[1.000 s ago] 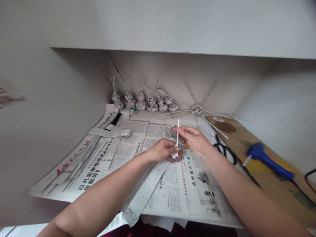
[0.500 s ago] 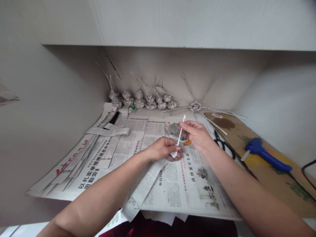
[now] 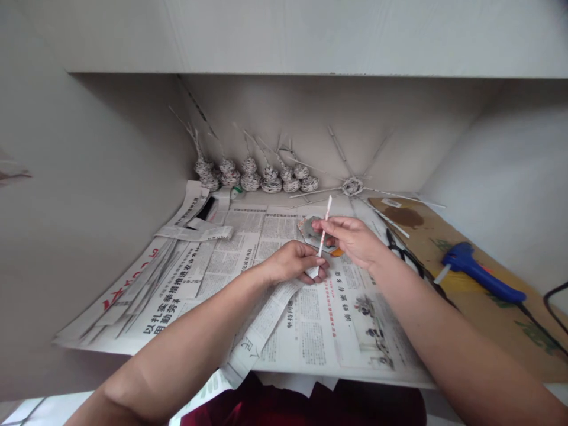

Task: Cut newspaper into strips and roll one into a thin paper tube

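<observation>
My left hand is closed on the lower end of a thin rolled paper tube, where it joins a long newspaper strip. The strip runs from under that hand down toward the table's front edge. Slightly above and to the right, my right hand has its thumb and fingers closed around the tube's middle. White with red marks, the tube stands nearly upright, its top sticking out above the fingers. Behind it lies a grey patch on a small pad, partly hidden by my right hand.
Woven paper gourds line the back wall beside a woven piece with radiating paper sticks. At right, black-handled scissors and a blue glue gun lie by cardboard. Cut newspaper strips are piled at left.
My right fingers have shifted left and changed their hold on the tube. The newspaper strip's lower end has drawn slightly up and to the right. The view has tilted a little.
</observation>
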`<state>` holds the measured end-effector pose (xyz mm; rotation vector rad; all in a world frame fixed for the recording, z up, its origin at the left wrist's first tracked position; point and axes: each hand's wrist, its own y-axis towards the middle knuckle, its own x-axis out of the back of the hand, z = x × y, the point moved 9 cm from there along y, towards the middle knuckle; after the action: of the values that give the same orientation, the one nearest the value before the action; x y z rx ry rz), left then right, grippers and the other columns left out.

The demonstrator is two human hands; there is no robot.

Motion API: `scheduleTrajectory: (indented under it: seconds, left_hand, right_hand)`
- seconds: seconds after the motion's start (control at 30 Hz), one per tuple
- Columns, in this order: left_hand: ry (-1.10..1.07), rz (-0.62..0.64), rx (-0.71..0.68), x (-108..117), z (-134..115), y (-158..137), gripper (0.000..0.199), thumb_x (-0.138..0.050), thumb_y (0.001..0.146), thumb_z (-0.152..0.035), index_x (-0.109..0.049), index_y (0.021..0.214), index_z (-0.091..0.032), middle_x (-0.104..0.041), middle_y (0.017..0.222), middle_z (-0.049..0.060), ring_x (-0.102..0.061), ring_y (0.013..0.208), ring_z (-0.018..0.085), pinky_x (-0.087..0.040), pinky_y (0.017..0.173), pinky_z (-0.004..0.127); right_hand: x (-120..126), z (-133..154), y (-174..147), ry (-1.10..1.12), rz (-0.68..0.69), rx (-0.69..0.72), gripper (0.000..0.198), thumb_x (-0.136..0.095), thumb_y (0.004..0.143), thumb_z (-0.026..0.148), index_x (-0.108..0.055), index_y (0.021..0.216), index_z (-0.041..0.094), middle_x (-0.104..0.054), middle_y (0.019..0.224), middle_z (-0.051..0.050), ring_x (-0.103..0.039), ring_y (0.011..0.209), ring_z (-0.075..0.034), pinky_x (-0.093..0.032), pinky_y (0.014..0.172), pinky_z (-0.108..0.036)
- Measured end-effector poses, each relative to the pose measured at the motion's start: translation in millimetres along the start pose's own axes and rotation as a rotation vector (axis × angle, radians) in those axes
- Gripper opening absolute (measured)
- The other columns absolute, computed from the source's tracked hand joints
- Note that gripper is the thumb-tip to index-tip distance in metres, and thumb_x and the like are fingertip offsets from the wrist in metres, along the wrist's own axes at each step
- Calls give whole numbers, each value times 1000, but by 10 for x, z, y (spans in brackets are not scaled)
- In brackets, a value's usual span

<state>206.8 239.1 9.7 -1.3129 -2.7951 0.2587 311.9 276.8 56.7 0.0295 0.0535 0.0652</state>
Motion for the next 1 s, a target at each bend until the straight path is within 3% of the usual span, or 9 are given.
scheduleTrajectory:
  seconds: [0.13, 0.3, 0.43, 0.6, 0.77, 0.9, 1.0]
  left_hand:
    - [-3, 15, -2, -18, 5, 5, 38, -66, 82, -50, -70, 90, -13, -69, 87, 8, -65, 80, 15, -54, 69, 28]
    - [-19, -45, -4, 35, -7, 8, 40, -67, 80, -50, -69, 91, -12, -68, 84, 7, -65, 77, 15, -54, 66, 27]
    - [-18, 10, 0, -11, 2, 15, 43, -68, 80, -53, -69, 92, -12, -69, 86, 9, -66, 81, 16, -55, 68, 27]
    - [-46, -39, -15, 29, -21, 9, 42, -70, 78, -53, -69, 89, -12, -68, 82, 7, -65, 78, 15, -53, 65, 26]
    - [-49, 9, 8, -18, -19, 2, 42, -70, 79, -52, -69, 89, -11, -69, 83, 9, -66, 81, 17, -54, 67, 27]
    - [-50, -11, -13, 14, -24, 8, 42, -69, 80, -52, -69, 89, -12, -69, 82, 8, -66, 79, 16, -53, 65, 26]
    - [-40, -2, -14, 13, -16, 8, 41, -69, 80, -51, -69, 90, -12, -68, 83, 8, -65, 80, 16, -54, 67, 27]
  right_hand:
    - [56, 10, -5, -6, -73, 20, 33, -85, 62, 49, -69, 66, 21, -70, 77, -2, -50, 58, -10, -39, 52, -25]
    - [-23, -32, -16, -40, 20, -38, 36, -85, 60, 50, -75, 77, 19, -73, 86, -5, -55, 65, -13, -43, 56, -26]
    - [34, -23, -7, -19, -40, -20, 33, -86, 60, 48, -69, 66, 20, -68, 73, 0, -47, 55, -8, -38, 53, -25]
    - [-32, -43, -16, -17, 52, -66, 36, -85, 61, 49, -75, 79, 19, -73, 90, -6, -57, 67, -13, -43, 59, -27]
    - [36, -60, -4, 8, -11, -52, 32, -85, 63, 46, -70, 70, 19, -70, 80, -1, -48, 56, -8, -39, 53, -24]
    - [-25, -66, -6, 10, 61, -61, 35, -82, 67, 50, -74, 79, 18, -72, 90, -6, -60, 73, -14, -45, 61, -25]
    - [-56, -57, -22, 9, 87, -72, 33, -84, 65, 47, -74, 76, 17, -72, 86, -6, -57, 66, -12, -45, 59, -26]
